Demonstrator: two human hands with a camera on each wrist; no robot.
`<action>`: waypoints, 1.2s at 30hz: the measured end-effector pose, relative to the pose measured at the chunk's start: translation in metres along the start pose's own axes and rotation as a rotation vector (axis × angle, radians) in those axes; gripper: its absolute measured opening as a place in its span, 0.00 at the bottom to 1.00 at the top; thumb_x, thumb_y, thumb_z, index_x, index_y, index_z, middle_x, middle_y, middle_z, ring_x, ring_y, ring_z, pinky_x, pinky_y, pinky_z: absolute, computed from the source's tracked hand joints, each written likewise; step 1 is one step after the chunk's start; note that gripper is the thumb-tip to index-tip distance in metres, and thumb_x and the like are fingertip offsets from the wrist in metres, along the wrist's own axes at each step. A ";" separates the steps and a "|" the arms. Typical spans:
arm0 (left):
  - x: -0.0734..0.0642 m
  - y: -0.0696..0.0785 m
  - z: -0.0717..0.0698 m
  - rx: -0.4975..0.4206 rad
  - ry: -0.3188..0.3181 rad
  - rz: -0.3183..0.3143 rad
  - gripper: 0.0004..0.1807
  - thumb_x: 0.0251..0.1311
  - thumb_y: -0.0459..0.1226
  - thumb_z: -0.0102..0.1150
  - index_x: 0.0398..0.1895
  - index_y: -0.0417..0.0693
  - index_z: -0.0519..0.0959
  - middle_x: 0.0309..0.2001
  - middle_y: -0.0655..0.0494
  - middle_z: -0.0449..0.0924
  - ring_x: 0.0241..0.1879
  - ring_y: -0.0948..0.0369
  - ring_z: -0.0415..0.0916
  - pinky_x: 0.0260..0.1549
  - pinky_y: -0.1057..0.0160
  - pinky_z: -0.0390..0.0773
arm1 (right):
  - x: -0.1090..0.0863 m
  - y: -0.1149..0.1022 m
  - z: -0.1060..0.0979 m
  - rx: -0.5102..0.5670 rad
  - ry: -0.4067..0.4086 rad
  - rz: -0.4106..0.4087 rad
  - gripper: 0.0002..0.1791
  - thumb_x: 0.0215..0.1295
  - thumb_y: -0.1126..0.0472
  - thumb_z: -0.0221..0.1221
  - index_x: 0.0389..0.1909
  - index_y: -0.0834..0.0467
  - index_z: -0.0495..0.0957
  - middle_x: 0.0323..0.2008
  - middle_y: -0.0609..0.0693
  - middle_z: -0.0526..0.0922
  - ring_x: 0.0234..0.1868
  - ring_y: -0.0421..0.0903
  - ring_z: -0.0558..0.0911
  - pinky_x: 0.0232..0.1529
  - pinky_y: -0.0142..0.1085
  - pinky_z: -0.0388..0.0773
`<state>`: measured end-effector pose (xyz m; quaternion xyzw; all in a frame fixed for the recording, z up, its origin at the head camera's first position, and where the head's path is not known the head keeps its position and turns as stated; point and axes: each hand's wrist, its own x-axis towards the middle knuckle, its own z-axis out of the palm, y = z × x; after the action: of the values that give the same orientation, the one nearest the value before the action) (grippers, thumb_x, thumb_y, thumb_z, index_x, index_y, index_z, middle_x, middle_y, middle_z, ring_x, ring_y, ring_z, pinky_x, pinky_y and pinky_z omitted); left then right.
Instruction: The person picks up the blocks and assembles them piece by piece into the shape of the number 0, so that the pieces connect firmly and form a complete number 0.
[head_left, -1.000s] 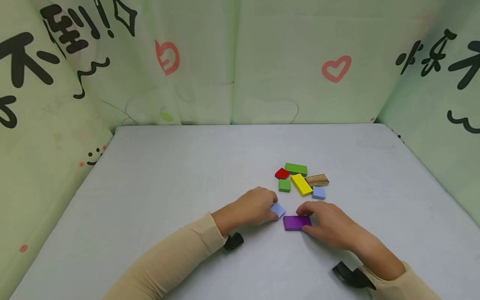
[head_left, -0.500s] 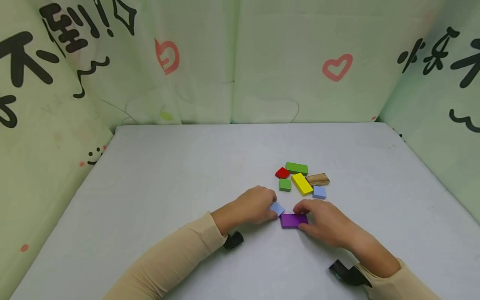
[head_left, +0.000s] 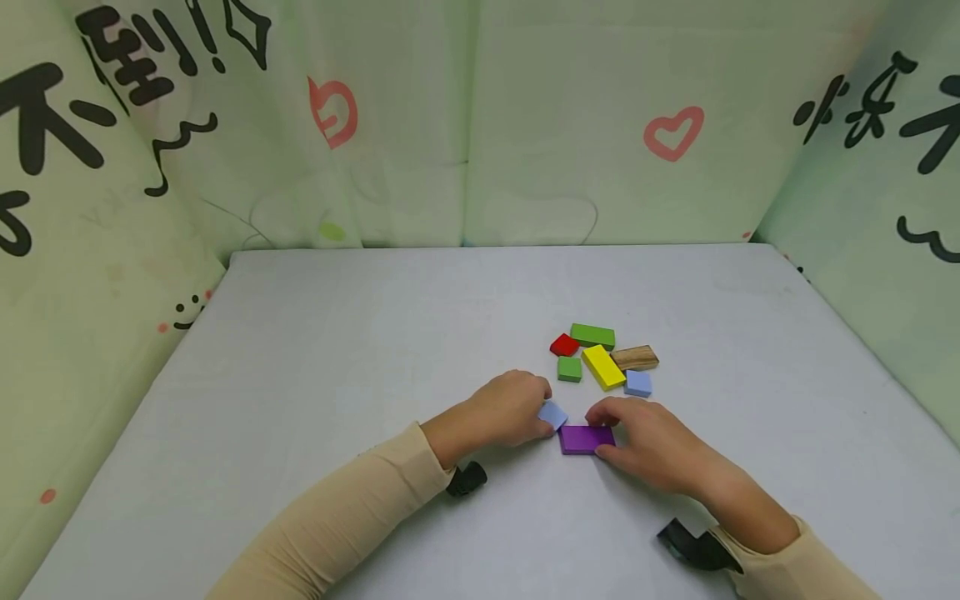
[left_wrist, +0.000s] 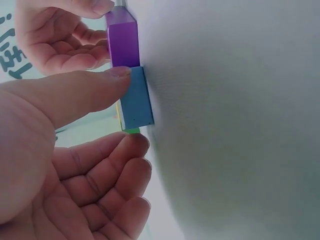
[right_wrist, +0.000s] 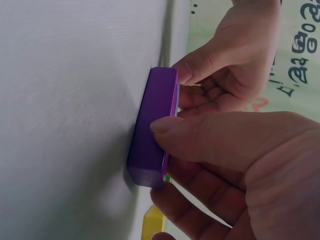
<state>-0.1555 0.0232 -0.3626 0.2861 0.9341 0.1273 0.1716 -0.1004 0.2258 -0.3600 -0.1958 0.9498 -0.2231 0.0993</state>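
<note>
My left hand (head_left: 507,408) pinches a light blue block (head_left: 553,415) between thumb and fingers on the white table. In the left wrist view the thumb lies on the near face of that blue block (left_wrist: 136,102). Just to its right, my right hand (head_left: 651,442) holds a purple rectangular block (head_left: 585,440), thumb on the near side and fingers on the far side. The purple block (right_wrist: 149,117) lies flat, its left end touching a corner of the blue one. In the right wrist view most of the blue block is hidden.
Behind the hands lie a yellow block (head_left: 603,367), a wood-grain block (head_left: 635,358), a second light blue block (head_left: 638,384), a small green block (head_left: 569,369), a long green block (head_left: 592,336) and a red block (head_left: 565,345). Pale green curtains (head_left: 420,167) enclose the white table (head_left: 337,325).
The right hand has slid the purple block slightly left, closing the gap to the light blue block. The left hand has stayed nearly still, holding its block.
</note>
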 end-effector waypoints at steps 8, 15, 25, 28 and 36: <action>-0.003 0.005 -0.004 -0.034 0.057 0.045 0.25 0.60 0.46 0.70 0.59 0.46 0.79 0.49 0.56 0.81 0.44 0.62 0.73 0.44 0.70 0.76 | 0.000 -0.001 0.000 0.002 -0.004 0.011 0.17 0.58 0.65 0.71 0.48 0.59 0.81 0.43 0.47 0.83 0.46 0.49 0.80 0.52 0.51 0.78; -0.001 0.011 0.001 -0.060 0.059 0.076 0.21 0.60 0.45 0.70 0.54 0.45 0.81 0.43 0.58 0.82 0.39 0.64 0.74 0.41 0.72 0.75 | 0.000 0.001 0.000 0.007 0.003 -0.005 0.17 0.58 0.65 0.71 0.48 0.59 0.81 0.43 0.46 0.83 0.46 0.49 0.80 0.52 0.51 0.78; 0.001 0.019 0.004 -0.045 0.053 0.049 0.22 0.59 0.47 0.72 0.53 0.46 0.82 0.40 0.59 0.81 0.36 0.65 0.73 0.39 0.72 0.75 | -0.002 0.003 0.000 0.016 0.003 -0.034 0.18 0.58 0.63 0.72 0.48 0.59 0.81 0.43 0.46 0.83 0.46 0.49 0.80 0.51 0.52 0.78; 0.000 0.020 0.005 -0.045 0.053 0.037 0.22 0.59 0.47 0.72 0.54 0.47 0.82 0.40 0.59 0.81 0.36 0.66 0.73 0.38 0.72 0.75 | -0.002 0.005 -0.003 0.018 -0.002 -0.032 0.19 0.58 0.61 0.71 0.50 0.59 0.81 0.45 0.46 0.83 0.47 0.50 0.80 0.51 0.52 0.78; -0.002 0.020 0.005 -0.046 0.059 0.047 0.23 0.60 0.46 0.71 0.54 0.46 0.81 0.41 0.58 0.82 0.38 0.65 0.73 0.39 0.72 0.76 | -0.001 0.015 -0.019 -0.001 0.050 0.013 0.21 0.61 0.58 0.69 0.53 0.59 0.79 0.47 0.49 0.83 0.49 0.54 0.80 0.49 0.54 0.77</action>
<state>-0.1423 0.0385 -0.3601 0.3003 0.9285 0.1609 0.1476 -0.1094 0.2454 -0.3504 -0.1842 0.9533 -0.2266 0.0769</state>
